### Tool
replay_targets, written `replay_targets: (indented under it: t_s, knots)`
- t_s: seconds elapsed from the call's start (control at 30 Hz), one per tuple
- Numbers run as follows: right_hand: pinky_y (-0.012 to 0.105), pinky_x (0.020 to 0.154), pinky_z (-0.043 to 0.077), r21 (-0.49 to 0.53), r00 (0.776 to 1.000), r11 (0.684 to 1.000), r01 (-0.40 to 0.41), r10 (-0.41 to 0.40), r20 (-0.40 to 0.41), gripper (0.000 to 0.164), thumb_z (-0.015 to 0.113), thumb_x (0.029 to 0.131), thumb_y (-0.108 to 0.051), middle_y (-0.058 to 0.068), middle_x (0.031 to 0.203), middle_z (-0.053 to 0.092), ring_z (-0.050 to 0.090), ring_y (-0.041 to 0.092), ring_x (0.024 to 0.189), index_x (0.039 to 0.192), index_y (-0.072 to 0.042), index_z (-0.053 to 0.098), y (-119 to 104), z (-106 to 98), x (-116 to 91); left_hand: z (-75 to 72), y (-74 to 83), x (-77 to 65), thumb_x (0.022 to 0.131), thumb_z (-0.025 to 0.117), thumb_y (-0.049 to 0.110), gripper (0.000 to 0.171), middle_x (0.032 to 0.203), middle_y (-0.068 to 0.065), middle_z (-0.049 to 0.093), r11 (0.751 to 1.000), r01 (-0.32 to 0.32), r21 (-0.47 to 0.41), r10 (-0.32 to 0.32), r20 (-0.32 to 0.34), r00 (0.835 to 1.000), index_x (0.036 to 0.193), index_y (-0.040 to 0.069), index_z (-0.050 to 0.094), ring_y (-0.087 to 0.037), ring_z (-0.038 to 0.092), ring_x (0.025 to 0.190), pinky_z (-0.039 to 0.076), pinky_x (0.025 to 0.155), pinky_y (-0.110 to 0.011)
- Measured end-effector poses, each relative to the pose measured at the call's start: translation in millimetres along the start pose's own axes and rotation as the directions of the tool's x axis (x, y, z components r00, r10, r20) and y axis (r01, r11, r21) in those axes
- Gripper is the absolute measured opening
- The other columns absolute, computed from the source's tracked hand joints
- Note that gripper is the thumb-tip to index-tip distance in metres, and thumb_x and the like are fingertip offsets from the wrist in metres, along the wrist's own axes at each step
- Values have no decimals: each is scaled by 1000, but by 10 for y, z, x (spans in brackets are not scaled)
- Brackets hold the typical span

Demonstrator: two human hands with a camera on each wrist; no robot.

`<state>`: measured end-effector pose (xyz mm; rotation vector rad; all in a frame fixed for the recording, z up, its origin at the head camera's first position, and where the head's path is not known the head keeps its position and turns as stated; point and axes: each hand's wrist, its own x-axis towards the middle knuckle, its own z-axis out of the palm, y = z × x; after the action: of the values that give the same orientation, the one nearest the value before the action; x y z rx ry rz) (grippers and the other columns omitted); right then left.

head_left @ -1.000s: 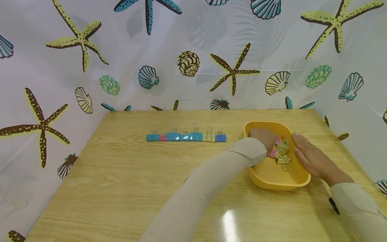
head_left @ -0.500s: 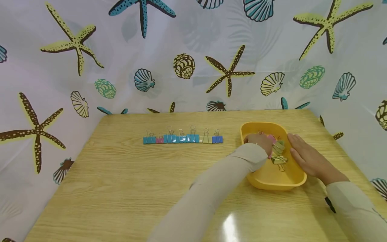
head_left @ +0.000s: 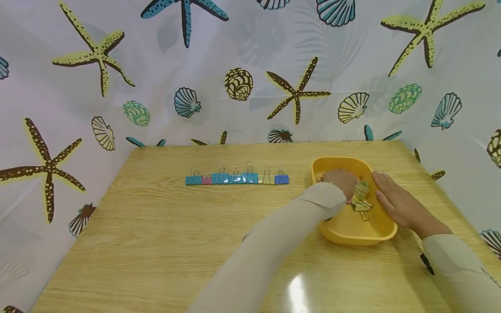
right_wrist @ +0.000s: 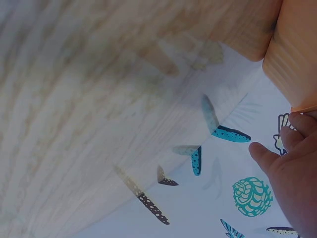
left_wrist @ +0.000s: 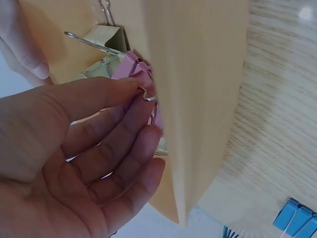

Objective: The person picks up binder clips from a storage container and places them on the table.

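Observation:
My left hand (head_left: 339, 180) reaches down into a yellow plastic basket (head_left: 360, 239). In the left wrist view its thumb and fingertips pinch the wire handle of a pink binder clip (left_wrist: 134, 67); part of the clip is hidden behind the fingers. Pale green binder clips (left_wrist: 109, 37) lie against it. More green binder clips (head_left: 362, 205) show beyond the wrist in the head view. My right hand (head_left: 403, 202) lies with straight fingers along the basket's right rim; the right wrist view catches only a part of it.
A straight row of binder clips (head_left: 237, 178) in blue, teal, pink and yellow stands left of the basket, handles up, on the wooden table (head_left: 176, 243). A white cloth (head_left: 156, 52) with starfish and shells hangs around the back and sides.
The left hand stays inside the basket, shifting slightly among the clips and now covering more of the pink ones. The right hand keeps its place on the rim. The head view shifted a little.

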<state>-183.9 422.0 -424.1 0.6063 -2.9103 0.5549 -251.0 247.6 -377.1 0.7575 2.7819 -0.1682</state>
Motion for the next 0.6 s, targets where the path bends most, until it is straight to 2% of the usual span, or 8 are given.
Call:
replay_targets:
  t_s: [0.13,0.3,0.37,0.47,0.53,0.6]
  knots:
    - [39,118,0,2,1000,1000,-1,1,-2,54,33,105,-16,29,154,17,8,42,144,150,6,13,-4,4,0,-36,-71,-40,98,53,35,18,102,17,66,996,-75,-41,73,-57,996,110,39,65,-4,61,86,52,69,-28]
    - [40,118,1,3,1000,1000,-2,2,-1,54,33,105,-16,30,153,18,6,40,145,150,7,14,-3,21,2,-149,-273,-167,99,53,24,17,102,15,65,976,-207,-67,200,-98,975,110,28,65,-3,59,87,48,72,-20]
    - [40,118,1,1,1000,1000,-7,7,-1,54,33,105,-17,30,153,18,6,40,145,150,7,14,1,19,2,-227,-377,-220,97,56,19,14,98,12,62,970,-225,-91,216,-98,972,107,25,63,-4,55,83,45,68,-20]
    - [40,118,0,-6,1000,1000,-14,14,-2,54,33,105,-17,31,153,18,7,41,145,150,7,13,13,13,2,-367,-543,-301,93,60,17,5,80,8,55,959,-243,-145,229,-108,967,90,20,60,-8,49,70,39,57,-22]
    - [41,118,1,-7,1000,1000,-13,13,-2,54,33,105,-17,31,152,18,7,42,144,150,7,13,19,11,3,-475,-654,-360,90,63,17,17,69,6,46,950,-253,-184,235,-111,966,76,19,54,-8,41,62,33,52,-23]
    - [43,118,1,-8,1000,1000,-12,12,-1,54,33,105,-17,31,152,18,6,42,145,150,7,13,25,11,5,-575,-772,-426,88,66,18,31,60,5,35,936,-288,-203,268,-122,956,64,17,47,-8,31,55,27,49,-23]
